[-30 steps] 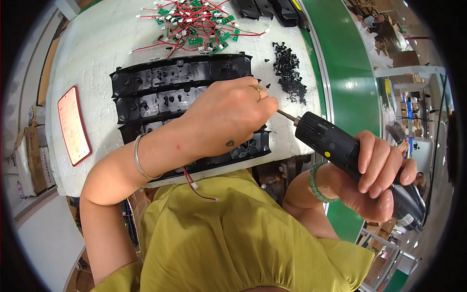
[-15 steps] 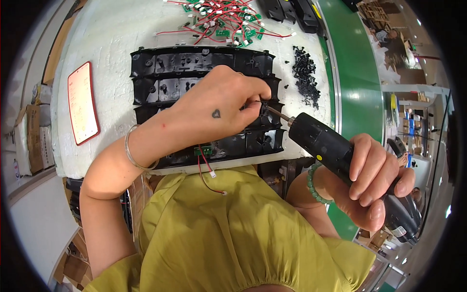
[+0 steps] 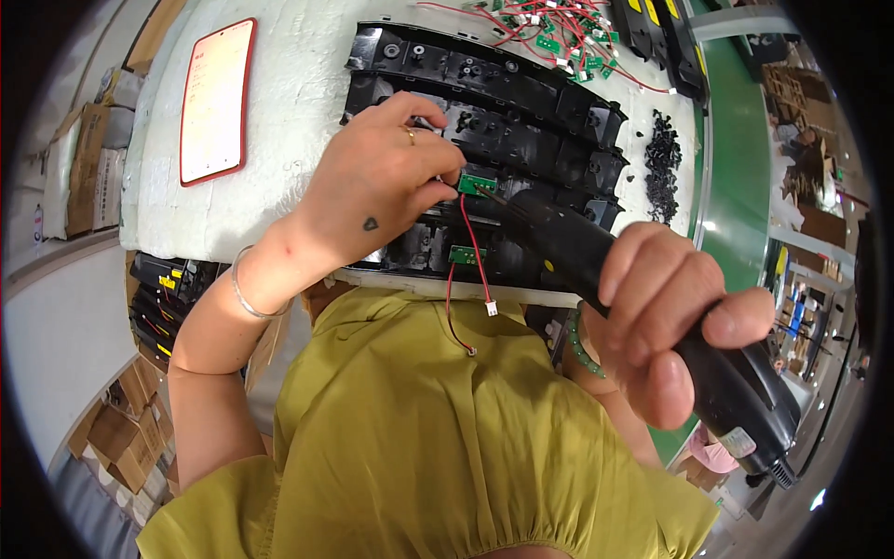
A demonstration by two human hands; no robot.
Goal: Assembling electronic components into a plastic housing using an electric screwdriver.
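My right hand (image 3: pixel 666 312) is wrapped round a black electric screwdriver (image 3: pixel 568 244). Its bit points left and meets a small green circuit board (image 3: pixel 478 181) in the third black plastic housing (image 3: pixel 559 198) from the back. Thumb and forefinger of my left hand (image 3: pixel 386 168) are pinched together at the board's left end; what lies between the fingertips is hidden. A red and black cable with a white connector (image 3: pixel 493 308) hangs from that board. In the nearest housing sits another green board (image 3: pixel 466 254), its cable drooping over the table's front edge.
Loose black screws (image 3: pixel 662 168) lie in a heap at the right. Behind the housings is a pile of green boards with red wires (image 3: pixel 568 33), beside black parts with yellow labels (image 3: pixel 656 33). A red-edged phone (image 3: pixel 216 102) lies at the left.
The view has shifted, so the table things appear farther right. Across the housings, both my left hand and the screwdriver have moved left from their right end to the green board.
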